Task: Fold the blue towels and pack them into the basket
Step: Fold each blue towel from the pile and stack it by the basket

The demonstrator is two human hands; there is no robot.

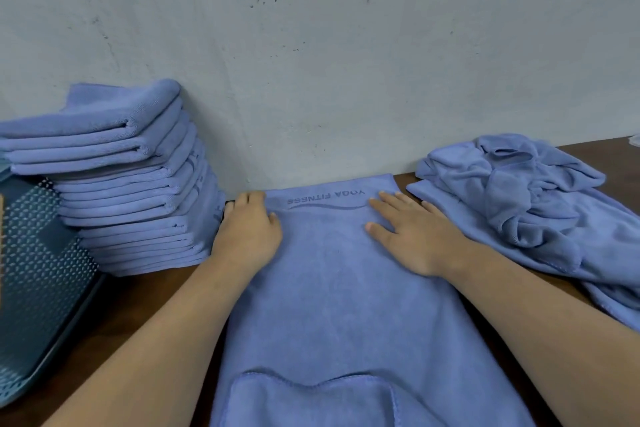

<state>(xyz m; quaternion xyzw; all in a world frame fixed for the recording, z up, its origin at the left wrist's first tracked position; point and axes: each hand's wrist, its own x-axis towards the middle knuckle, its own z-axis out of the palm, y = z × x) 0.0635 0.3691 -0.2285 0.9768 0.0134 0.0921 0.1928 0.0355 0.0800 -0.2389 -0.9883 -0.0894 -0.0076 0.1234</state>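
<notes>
Brown wooden worktop (145, 291) backed by a scuffed pale wall (311, 45). Spread flat at the centre, from 6 o'clock up to the wall at 12: one blue towel (339, 305), "YOGA FITNESS" lettering (325, 198) upside down near its far edge, a hemmed layer lying over its near end. Resting on its far left corner, the left hand (247, 229), fingers relaxed, gripping nothing. Laid flat on its far right part, the right hand (412, 232), fingers straight and spread. At 9 o'clock, just beside the left hand, a tall stack of folded towels (131, 184). Farther out at 8 o'clock, against the stack, a teal perforated basket (38, 270), inside hidden. At 3 o'clock, close to the right forearm, a crumpled heap of towels (519, 191) crowding that side.
</notes>
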